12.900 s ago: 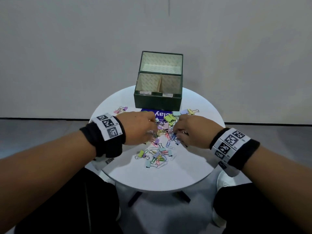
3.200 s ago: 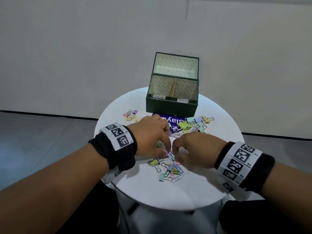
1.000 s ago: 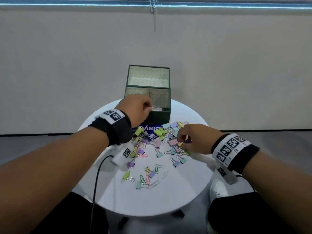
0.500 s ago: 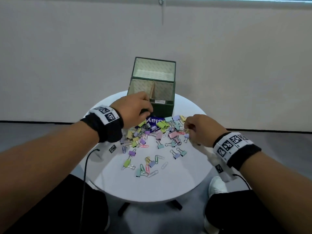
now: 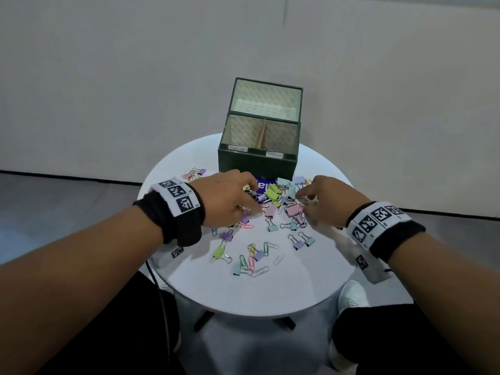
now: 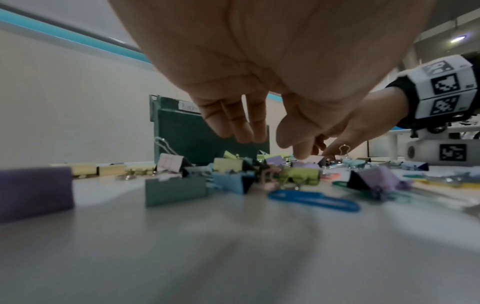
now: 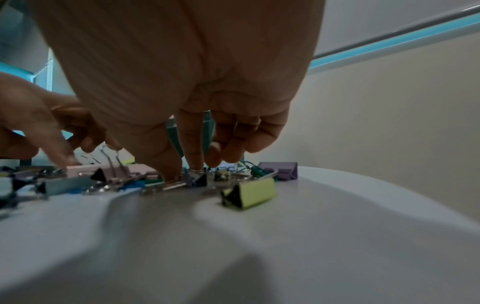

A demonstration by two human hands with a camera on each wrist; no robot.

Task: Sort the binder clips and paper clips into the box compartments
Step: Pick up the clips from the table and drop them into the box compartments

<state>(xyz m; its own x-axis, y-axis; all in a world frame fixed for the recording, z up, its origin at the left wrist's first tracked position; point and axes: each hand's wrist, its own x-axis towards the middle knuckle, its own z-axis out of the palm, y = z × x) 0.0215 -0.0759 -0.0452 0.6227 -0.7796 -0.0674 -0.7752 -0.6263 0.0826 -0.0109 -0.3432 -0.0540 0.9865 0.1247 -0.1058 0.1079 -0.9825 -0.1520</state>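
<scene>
A dark green box (image 5: 257,166) with two front compartments and one rear compartment stands at the table's back; its inside floor is hidden. Pastel binder clips (image 5: 273,192) and coloured paper clips (image 5: 251,262) lie scattered in front of it. My left hand (image 5: 243,197) hovers over the pile's left side. In the left wrist view its fingers (image 6: 244,131) hang down apart from the thumb and hold nothing. My right hand (image 5: 304,201) is at the pile's right side. There its thumb and index finger (image 7: 193,162) pinch the wire handle of a small purple binder clip (image 7: 194,182).
The round white table (image 5: 270,290) has bare surface at its front. A blue printed card (image 5: 261,185) lies under the pile by the box. A small cluster of clips (image 5: 193,173) sits at the back left. My knees and a white shoe (image 5: 351,296) are below the table edge.
My left hand has come back from the box's front left compartment down to the pile. My right hand stayed at the pile's right side and lowered its fingertips onto a clip.
</scene>
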